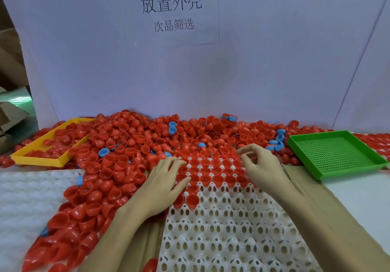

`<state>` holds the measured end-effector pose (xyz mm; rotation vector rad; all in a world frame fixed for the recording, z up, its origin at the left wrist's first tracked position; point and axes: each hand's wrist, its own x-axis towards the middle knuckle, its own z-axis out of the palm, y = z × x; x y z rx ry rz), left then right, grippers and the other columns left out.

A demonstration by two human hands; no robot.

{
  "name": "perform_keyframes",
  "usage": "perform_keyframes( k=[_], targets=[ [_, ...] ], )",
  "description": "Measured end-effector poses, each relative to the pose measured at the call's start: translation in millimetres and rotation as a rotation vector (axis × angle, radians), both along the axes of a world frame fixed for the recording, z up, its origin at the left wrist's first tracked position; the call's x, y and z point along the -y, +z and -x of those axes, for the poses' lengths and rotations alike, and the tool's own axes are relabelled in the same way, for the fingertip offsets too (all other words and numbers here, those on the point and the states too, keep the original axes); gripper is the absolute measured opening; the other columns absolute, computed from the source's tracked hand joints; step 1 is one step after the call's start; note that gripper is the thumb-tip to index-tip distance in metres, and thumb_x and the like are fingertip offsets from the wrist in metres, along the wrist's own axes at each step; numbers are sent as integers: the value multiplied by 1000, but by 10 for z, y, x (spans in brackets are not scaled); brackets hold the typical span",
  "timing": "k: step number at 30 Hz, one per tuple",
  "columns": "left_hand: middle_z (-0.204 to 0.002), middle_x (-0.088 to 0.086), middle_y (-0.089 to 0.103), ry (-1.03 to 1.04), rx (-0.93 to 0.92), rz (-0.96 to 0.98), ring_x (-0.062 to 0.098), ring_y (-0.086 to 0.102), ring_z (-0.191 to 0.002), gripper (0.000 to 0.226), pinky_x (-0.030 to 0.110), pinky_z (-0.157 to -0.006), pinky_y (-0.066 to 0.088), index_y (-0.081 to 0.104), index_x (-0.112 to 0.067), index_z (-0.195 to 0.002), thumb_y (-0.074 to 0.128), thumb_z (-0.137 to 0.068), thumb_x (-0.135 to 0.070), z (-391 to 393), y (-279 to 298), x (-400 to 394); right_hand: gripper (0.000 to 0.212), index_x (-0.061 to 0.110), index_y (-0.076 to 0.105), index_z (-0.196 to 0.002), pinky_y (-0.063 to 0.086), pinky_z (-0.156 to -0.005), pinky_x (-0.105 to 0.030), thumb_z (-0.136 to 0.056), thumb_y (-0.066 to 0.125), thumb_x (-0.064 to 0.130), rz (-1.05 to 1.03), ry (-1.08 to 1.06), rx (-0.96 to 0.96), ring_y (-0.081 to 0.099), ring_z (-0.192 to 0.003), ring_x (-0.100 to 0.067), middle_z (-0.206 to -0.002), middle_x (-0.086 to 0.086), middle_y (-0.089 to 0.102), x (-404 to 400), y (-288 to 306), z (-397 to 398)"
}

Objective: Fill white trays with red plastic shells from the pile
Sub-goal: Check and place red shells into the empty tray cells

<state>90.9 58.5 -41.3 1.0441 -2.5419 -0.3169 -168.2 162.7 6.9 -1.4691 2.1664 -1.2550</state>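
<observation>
**Both hands over the part-filled white tray**

The white tray (232, 225) lies in the middle of the desk (358, 191), its near rows of egg-shaped sockets bare and its far rows seated with red shells (213, 179), open side up. Two more shells sit alone a row nearer, just beside the left hand. Behind and to the left of the tray spreads the pile of red shells (130, 145), which runs down the left side toward the near edge and has a few blue shells (103, 152) mixed in.

The left hand (164, 185) rests palm down at the tray's left edge, fingers straight and spread over the filled sockets, gripping nothing that shows. The right hand (261, 166) hovers over the tray's far right corner with fingers loosely curled; whether it pinches a shell I cannot tell.

A yellow tray (38, 157) holding red shells sits far left, a green perforated tray (335, 155) far right. A second white tray (27, 200) lies at the near left. A white board with a printed sign (171, 12) stands behind.
</observation>
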Motion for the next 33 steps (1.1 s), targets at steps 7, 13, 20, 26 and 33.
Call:
perform_keyframes(
  k=[7,13,20,26,33],
  targets=[
    [-158,-12,17,-34,60,-56,11,21,-147,58,36,-124,21,28,-34,-158,41,-106,-55,-17,-4,32,47,5,51,-144,54,-79,-34,-98,53,-5,-79,-140,-240,68,-101,-28,-122,-15,68,754,19,537],
    [-155,-13,21,-47,32,-3,9,27,-143,55,32,-120,27,35,-34,-155,42,-105,-58,-56,4,30,51,18,58,-145,52,-105,-50,-96,70,11,-316,-99,-577,57,-129,-36,-142,-16,58,1040,-139,915],
    [-150,-15,25,-54,32,39,6,29,-136,52,25,-114,26,42,-34,-149,41,-104,-60,-63,8,65,36,11,65,-128,57,-92,-45,-93,71,15,-243,-116,-570,63,-110,-32,-123,-13,66,1091,-57,959],
    [-147,-15,29,-73,22,61,3,30,-135,47,23,-110,26,48,-32,-145,44,-105,-56,-56,20,35,27,6,68,-122,58,-92,-45,-95,67,8,-154,-80,-577,67,-103,-29,-115,-13,71,952,-84,940],
    [-147,-15,32,-75,40,67,0,29,-133,45,21,-108,23,51,-31,-145,43,-107,-54,-47,45,2,16,6,80,-108,58,-90,-35,-96,74,15,-328,-50,-571,72,-98,-23,-111,-11,77,941,-48,1023]
  ],
)
